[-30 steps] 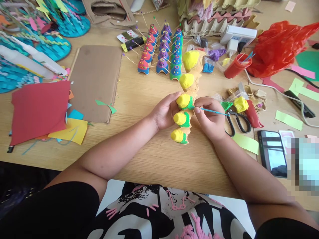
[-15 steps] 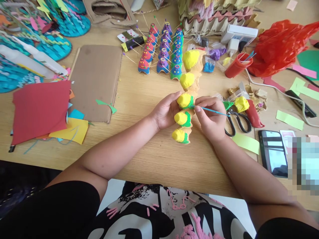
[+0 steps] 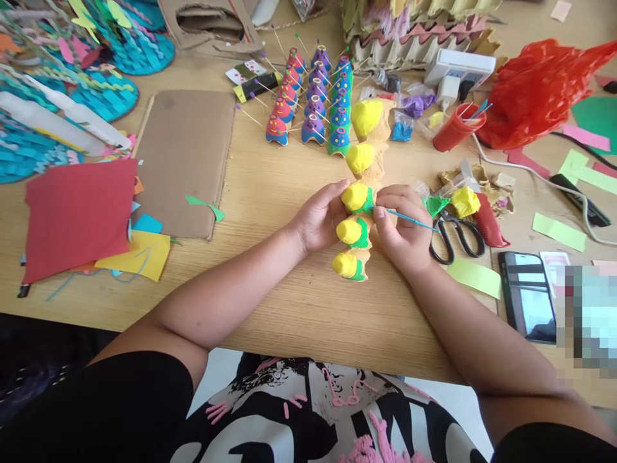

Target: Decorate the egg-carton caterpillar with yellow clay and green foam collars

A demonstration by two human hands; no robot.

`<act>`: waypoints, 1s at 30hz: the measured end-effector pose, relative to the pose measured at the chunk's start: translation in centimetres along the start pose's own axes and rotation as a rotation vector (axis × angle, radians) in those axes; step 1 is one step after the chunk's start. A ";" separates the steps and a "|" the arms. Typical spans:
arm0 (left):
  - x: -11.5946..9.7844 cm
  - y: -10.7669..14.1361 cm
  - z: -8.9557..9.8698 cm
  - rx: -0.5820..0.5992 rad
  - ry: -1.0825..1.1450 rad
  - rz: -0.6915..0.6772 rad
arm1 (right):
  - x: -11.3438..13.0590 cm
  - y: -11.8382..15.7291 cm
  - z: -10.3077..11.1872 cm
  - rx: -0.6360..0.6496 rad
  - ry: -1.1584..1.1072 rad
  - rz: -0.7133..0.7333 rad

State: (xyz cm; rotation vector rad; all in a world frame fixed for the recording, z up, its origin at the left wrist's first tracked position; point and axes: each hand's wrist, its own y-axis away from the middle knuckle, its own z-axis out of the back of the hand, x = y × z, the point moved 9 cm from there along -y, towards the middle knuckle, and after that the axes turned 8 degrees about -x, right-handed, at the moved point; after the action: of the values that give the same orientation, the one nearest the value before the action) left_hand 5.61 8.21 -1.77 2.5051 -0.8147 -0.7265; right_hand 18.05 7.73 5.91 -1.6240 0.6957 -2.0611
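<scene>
My left hand (image 3: 321,218) grips a strip of egg carton (image 3: 378,168) from its left side, fingers partly hidden behind it. Yellow clay caps (image 3: 357,197) cover the tips of its cups, and green clay (image 3: 359,233) lies under the yellow on the three nearest ones. In my right hand (image 3: 405,228), a thin blue stick (image 3: 412,220) is pinched between thumb and fingers. Its tip touches the green clay on the middle cup. The two far cups show bare tan carton below their yellow caps.
Beyond the strip stand rows of decorated carton caterpillars (image 3: 314,103) with pins stuck in them. Scissors (image 3: 457,236), a yellow clay lump (image 3: 464,201), a phone (image 3: 527,296) and a red cup (image 3: 457,128) lie to the right. Cardboard (image 3: 186,164) and red sheets (image 3: 80,218) are on the left.
The blue stick and my right hand have shifted very slightly left, with the tip still at the middle cup's green clay. My left hand keeps its hold on the strip.
</scene>
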 end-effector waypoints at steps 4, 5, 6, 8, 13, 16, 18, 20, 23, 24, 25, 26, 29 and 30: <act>-0.1 0.0 -0.1 0.006 -0.006 -0.004 | -0.2 0.1 0.0 -0.022 -0.002 -0.024; -0.1 0.0 -0.2 0.009 -0.007 -0.007 | -0.3 0.2 0.0 -0.020 0.001 -0.032; -0.1 0.1 -0.3 0.013 -0.008 -0.011 | -0.3 0.2 -0.1 -0.017 0.002 -0.037; -0.2 0.2 -0.5 0.024 -0.012 -0.021 | -0.3 0.1 -0.1 -0.014 0.006 -0.046; -0.3 0.3 -0.6 0.028 -0.033 -0.038 | 0.1 -0.1 -0.1 -0.007 -0.007 -0.023; -0.3 0.3 -0.5 0.037 -0.038 -0.034 | -0.3 0.0 -0.2 0.000 -0.065 -0.029; -0.4 0.2 -0.7 0.074 -0.047 -0.049 | -0.7 0.1 -0.1 -0.021 -0.113 -0.040; -0.5 0.2 -0.8 0.093 -0.061 -0.068 | -0.9 0.2 0.1 -0.042 -0.156 -0.036; -0.8 0.0 -0.6 0.085 -0.071 -0.106 | -0.9 0.3 0.1 -0.055 -0.207 -0.016; -0.8 0.0 -0.6 0.084 -0.068 -0.111 | -0.8 0.3 0.1 -0.058 -0.217 -0.013; -0.8 -0.1 -0.5 0.084 -0.064 -0.105 | -0.7 0.2 0.1 -0.057 -0.221 -0.010; -0.6 -0.1 -0.5 0.080 -0.059 -0.091 | -0.6 0.2 0.1 -0.057 -0.218 -0.009; -0.2 -0.2 -0.1 0.051 -0.042 -0.033 | -0.4 0.1 0.0 -0.057 -0.179 -0.006; -0.1 -0.2 0.0 0.040 -0.035 -0.020 | -0.3 0.0 0.0 -0.058 -0.163 -0.007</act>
State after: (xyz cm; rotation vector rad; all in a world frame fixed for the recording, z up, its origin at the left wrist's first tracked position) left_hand 5.60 8.41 -1.88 2.5464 -0.8253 -0.7696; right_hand 18.14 7.91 5.64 -1.8054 0.6994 -1.9027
